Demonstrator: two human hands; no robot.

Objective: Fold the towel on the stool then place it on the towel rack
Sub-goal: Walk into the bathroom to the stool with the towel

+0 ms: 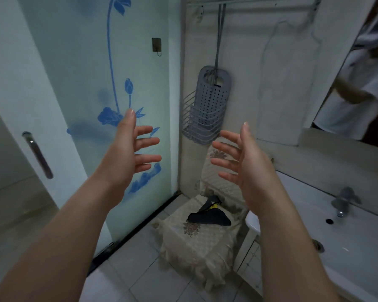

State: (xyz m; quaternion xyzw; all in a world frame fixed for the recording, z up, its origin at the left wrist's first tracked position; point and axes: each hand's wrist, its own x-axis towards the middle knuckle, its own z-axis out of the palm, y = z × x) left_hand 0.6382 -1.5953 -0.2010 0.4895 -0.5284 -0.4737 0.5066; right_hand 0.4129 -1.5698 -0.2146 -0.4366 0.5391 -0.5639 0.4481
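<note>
Two hands [127,153] [247,166], one towel [208,219], one stool [196,240], one basket [207,110], one tap [343,203].

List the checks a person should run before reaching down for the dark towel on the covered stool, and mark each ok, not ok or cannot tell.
1. Left hand free: ok, fingers spread, holding nothing.
2. Right hand free: ok, fingers spread, holding nothing.
3. Towel in sight and reachable: ok, it lies crumpled on the stool, nothing on top of it.
4. Towel folded: not ok, it is still bunched up.
5. Towel rack has room: cannot tell, only part of the bar shows at the top edge, with grey straps hanging from it.
6. Floor in front of the stool unobstructed: ok, bare tiles.
</note>
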